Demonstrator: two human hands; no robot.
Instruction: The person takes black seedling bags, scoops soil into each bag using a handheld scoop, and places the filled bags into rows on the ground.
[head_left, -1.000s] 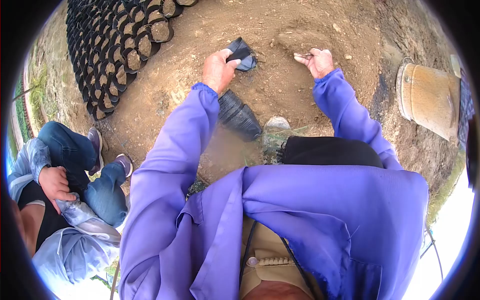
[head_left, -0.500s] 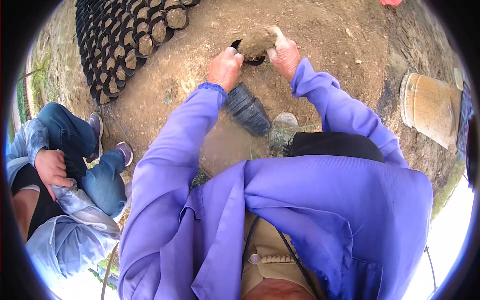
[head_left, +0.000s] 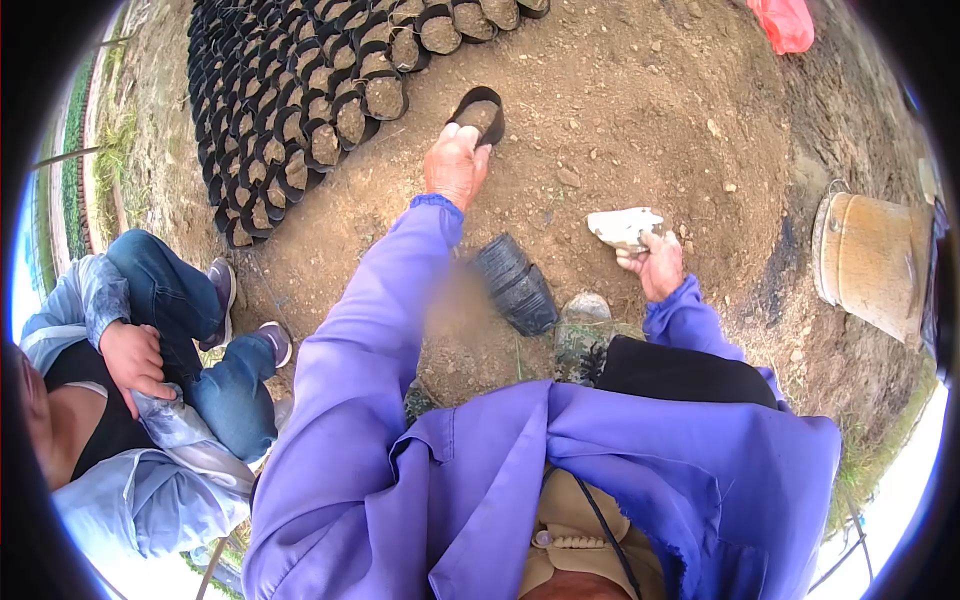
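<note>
My left hand (head_left: 456, 168) is closed on the rim of a black plastic nursery pot (head_left: 490, 118) that has soil inside. It holds the pot out over the dirt, a little apart from the rows of filled black pots (head_left: 345, 120) at the upper left. Closer to my body, my right hand (head_left: 654, 268) grips a white scoop (head_left: 622, 228) with dirt smears on it. Its exact shape is partly hidden by my fingers. Between my arms, a stack of nested black pots (head_left: 515, 285) lies on its side by my shoe (head_left: 585, 308).
At the left another person (head_left: 135, 365) sits low with one hand on a sleeve. A dirty, pale bucket (head_left: 868, 262) lies at the right. A red plastic bag (head_left: 783, 25) is at the top right. Loose soil (head_left: 590, 120) with small stones spreads ahead.
My hands have parted. The right hand has drawn back toward my body with the scoop, whose soil load is gone. The pot, now with soil visible inside, stays in my left hand. The view has shifted.
</note>
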